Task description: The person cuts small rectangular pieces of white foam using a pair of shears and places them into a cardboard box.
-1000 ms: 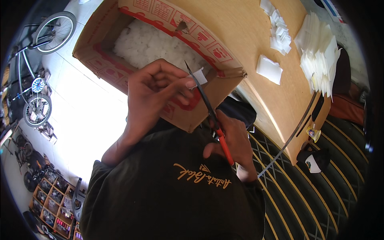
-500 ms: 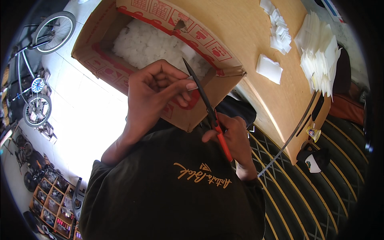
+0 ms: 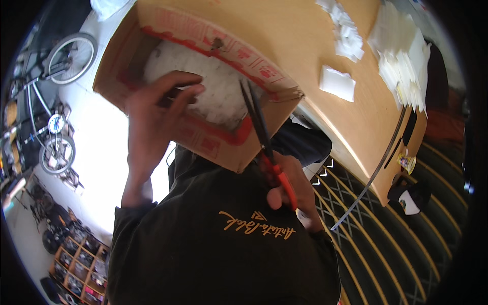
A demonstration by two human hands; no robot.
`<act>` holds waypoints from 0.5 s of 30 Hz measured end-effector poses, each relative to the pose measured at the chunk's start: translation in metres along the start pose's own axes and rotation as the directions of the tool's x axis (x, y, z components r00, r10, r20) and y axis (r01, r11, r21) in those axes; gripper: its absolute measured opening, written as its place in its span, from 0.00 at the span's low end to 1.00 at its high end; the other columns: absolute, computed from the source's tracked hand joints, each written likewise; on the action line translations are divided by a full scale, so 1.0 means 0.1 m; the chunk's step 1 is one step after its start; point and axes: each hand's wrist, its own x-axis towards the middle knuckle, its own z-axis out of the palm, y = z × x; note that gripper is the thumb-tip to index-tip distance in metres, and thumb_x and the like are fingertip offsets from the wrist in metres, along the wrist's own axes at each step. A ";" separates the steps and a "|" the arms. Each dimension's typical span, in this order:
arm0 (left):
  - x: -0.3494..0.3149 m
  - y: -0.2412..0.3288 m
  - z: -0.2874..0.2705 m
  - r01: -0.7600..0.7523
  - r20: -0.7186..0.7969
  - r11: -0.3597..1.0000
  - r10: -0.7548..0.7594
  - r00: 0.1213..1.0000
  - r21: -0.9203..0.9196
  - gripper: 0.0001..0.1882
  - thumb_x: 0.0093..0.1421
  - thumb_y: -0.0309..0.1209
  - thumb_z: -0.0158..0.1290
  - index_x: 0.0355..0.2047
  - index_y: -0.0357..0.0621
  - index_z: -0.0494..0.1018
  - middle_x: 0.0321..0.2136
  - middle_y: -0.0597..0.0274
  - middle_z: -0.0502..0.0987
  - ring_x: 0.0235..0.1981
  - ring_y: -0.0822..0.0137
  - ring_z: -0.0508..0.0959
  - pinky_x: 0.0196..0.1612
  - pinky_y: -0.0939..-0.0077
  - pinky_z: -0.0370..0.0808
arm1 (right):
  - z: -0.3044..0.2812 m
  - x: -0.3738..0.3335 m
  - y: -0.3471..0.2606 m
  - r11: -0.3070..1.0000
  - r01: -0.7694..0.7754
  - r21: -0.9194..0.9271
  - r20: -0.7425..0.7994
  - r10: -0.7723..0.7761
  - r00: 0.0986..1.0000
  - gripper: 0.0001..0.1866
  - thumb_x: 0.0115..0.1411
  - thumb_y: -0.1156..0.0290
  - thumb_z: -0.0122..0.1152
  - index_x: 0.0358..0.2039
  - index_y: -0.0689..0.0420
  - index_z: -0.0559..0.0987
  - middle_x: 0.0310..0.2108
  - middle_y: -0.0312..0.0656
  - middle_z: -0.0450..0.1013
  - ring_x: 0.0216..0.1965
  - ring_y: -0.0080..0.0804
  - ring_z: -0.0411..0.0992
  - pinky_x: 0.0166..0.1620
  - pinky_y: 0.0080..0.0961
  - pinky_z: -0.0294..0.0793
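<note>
My right hand (image 3: 297, 185) grips the red-handled scissors (image 3: 259, 119), whose dark blades point up and away over the box's near right side, slightly apart. My left hand (image 3: 155, 109), a little blurred, hovers over the near left edge of a cardboard box (image 3: 287, 104). Its thumb and fingers are apart, and no piece shows between them. Inside the box lies a heap of small white pieces (image 3: 203, 96), soft-looking and too blurred to tell their material.
A wooden table (image 3: 300, 51) stands at the right, bearing a folded white stack (image 3: 337, 84), a row of white pieces (image 3: 346, 33) and a large pile of white sheets (image 3: 401, 63). A cap (image 3: 409, 198) hangs at its corner. A bicycle (image 3: 56, 122) stands at the far left.
My left hand has moved left, away from the scissors, and its fingers have opened; the small white piece it pinched is gone from it. The scissor blades have spread slightly.
</note>
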 end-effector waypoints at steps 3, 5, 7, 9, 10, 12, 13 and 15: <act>0.19 0.19 -0.16 -0.202 -0.039 0.971 0.209 0.977 0.131 0.07 0.60 0.26 0.59 0.39 0.38 0.79 0.31 0.62 0.81 0.31 0.76 0.77 0.35 0.81 0.73 | 0.06 0.03 -0.06 0.994 0.048 -0.094 -0.015 -0.049 0.999 0.46 0.32 0.29 0.71 0.36 0.59 0.70 0.24 0.45 0.72 0.30 0.53 0.74 0.33 0.42 0.69; 0.40 0.34 -0.18 -0.363 -0.021 0.920 0.370 0.929 0.147 0.07 0.59 0.26 0.60 0.38 0.39 0.79 0.31 0.62 0.81 0.30 0.77 0.76 0.34 0.83 0.72 | 0.08 -0.01 -0.08 0.997 0.029 -0.071 -0.049 -0.032 0.998 0.45 0.34 0.31 0.72 0.38 0.59 0.70 0.26 0.47 0.73 0.33 0.54 0.74 0.35 0.43 0.69; 0.61 0.67 -0.15 -0.461 0.108 0.849 0.448 0.887 0.258 0.08 0.60 0.28 0.59 0.38 0.38 0.78 0.30 0.63 0.80 0.29 0.78 0.77 0.33 0.82 0.73 | 0.12 -0.02 -0.03 0.996 0.057 -0.072 -0.111 -0.065 0.992 0.45 0.37 0.28 0.66 0.37 0.59 0.70 0.25 0.46 0.71 0.31 0.52 0.73 0.34 0.41 0.69; 0.88 0.88 -0.02 -0.616 0.265 0.750 0.560 0.785 0.241 0.09 0.61 0.30 0.58 0.38 0.38 0.78 0.30 0.63 0.80 0.29 0.77 0.77 0.33 0.81 0.72 | 0.19 0.00 0.03 0.985 0.128 -0.114 -0.179 -0.148 0.973 0.46 0.40 0.20 0.54 0.33 0.58 0.69 0.20 0.42 0.68 0.24 0.46 0.72 0.28 0.36 0.67; 1.09 0.95 0.09 -0.698 0.366 0.684 0.607 0.705 0.210 0.09 0.61 0.30 0.58 0.39 0.38 0.78 0.30 0.65 0.80 0.30 0.76 0.76 0.34 0.81 0.71 | 0.18 -0.01 0.00 0.990 0.102 -0.094 -0.160 -0.116 0.980 0.43 0.42 0.25 0.58 0.35 0.59 0.70 0.23 0.45 0.70 0.28 0.49 0.72 0.31 0.39 0.68; 1.41 1.04 0.41 -0.776 0.531 0.615 0.614 0.584 0.142 0.10 0.61 0.30 0.58 0.40 0.38 0.77 0.32 0.65 0.80 0.31 0.76 0.76 0.34 0.79 0.71 | 0.15 -0.03 -0.05 0.997 0.052 -0.055 -0.120 -0.058 0.991 0.38 0.46 0.35 0.67 0.40 0.59 0.71 0.29 0.51 0.74 0.35 0.56 0.74 0.38 0.44 0.70; 1.53 1.05 0.61 -0.778 0.597 0.617 0.580 0.553 0.121 0.10 0.61 0.30 0.58 0.40 0.39 0.77 0.33 0.64 0.80 0.32 0.75 0.76 0.34 0.77 0.72 | 0.17 -0.02 -0.03 0.996 0.065 -0.058 -0.139 -0.073 0.988 0.38 0.47 0.35 0.65 0.40 0.59 0.71 0.28 0.51 0.74 0.35 0.57 0.74 0.38 0.44 0.70; 1.72 1.07 1.08 -0.833 0.644 0.547 0.606 0.467 0.089 0.10 0.60 0.29 0.57 0.41 0.40 0.76 0.36 0.61 0.80 0.32 0.71 0.77 0.35 0.74 0.73 | 0.25 -0.03 0.06 0.996 0.068 -0.059 -0.200 -0.079 0.977 0.37 0.49 0.33 0.62 0.39 0.59 0.72 0.28 0.52 0.74 0.35 0.57 0.74 0.38 0.46 0.71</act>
